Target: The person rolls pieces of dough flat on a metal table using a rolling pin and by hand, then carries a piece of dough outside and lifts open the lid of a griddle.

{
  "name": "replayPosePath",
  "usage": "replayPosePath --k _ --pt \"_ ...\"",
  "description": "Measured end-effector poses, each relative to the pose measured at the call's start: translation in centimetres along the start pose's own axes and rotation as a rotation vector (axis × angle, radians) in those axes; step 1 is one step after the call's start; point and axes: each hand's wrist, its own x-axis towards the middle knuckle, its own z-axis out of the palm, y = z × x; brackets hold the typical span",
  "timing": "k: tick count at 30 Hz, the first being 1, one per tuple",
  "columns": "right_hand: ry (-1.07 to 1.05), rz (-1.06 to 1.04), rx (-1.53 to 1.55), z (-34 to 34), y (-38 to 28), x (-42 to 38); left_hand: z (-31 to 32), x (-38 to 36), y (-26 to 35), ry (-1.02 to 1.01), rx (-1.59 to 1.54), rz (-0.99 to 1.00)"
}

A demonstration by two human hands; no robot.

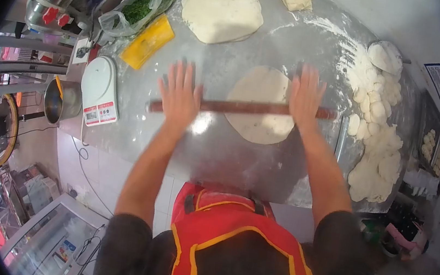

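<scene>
A long brown rolling pin (243,107) lies across a flat round of dough (262,129) on the grey metal table (201,157). My left hand (180,94) rests flat on the pin's left part, its fingers stretched forward and apart. On the right part of the pin lies my right hand (306,98), palm down, fingers extended, beside the dough's right edge. The dough shows both in front of and behind the pin. Further back on the table is a stack of flat dough rounds (222,11).
At the left stand a white scale (101,87), a yellow scraper (147,42), a bag of chopped greens (136,11) and a metal pot (63,102). Dough balls (378,104), loose flour and a large dough mass (375,167) lie right, near a metal bar (342,139).
</scene>
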Motion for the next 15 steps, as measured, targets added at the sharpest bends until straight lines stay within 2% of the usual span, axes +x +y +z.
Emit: replayPosePath --k 1,4,6,7,8,9,11,13,14,15 --pt "0.024 -0.018 0.027 0.7 0.2 2.0 0.1 2.9 -0.2 0.037 -0.009 0.016" --pt "0.016 -0.053 0.12 0.2 0.2 2.7 1.0 4.4 -0.9 0.051 0.009 0.091" --pt "-0.141 -0.021 0.091 -2.2 0.5 -5.1 -0.1 -1.6 -1.2 -0.16 -0.065 0.094" --pt "-0.24 0.005 0.03 -2.9 0.8 -8.8 0.5 -5.5 -1.5 -0.056 -0.094 0.173" --pt "-0.263 0.025 0.072 -4.3 0.4 -11.2 -2.3 -7.2 -0.4 -0.3 -0.191 0.036" --pt "-0.292 0.046 0.117 -5.0 0.2 -12.4 -1.4 -9.7 -0.7 -0.197 -0.18 0.089" --pt "-0.239 0.018 0.134 -4.0 0.2 -7.2 -1.0 -5.5 -0.8 -0.16 -0.09 0.115" --pt "-0.051 -0.053 0.104 -0.4 1.5 0.5 -0.7 1.7 -0.6 -0.121 -0.011 0.089" --pt "0.062 -0.088 0.082 1.1 2.0 3.8 0.3 5.7 -0.9 -0.03 -0.01 0.091" --pt "0.082 -0.056 0.064 1.9 1.9 7.2 1.1 8.3 -1.2 0.059 -0.007 0.09"
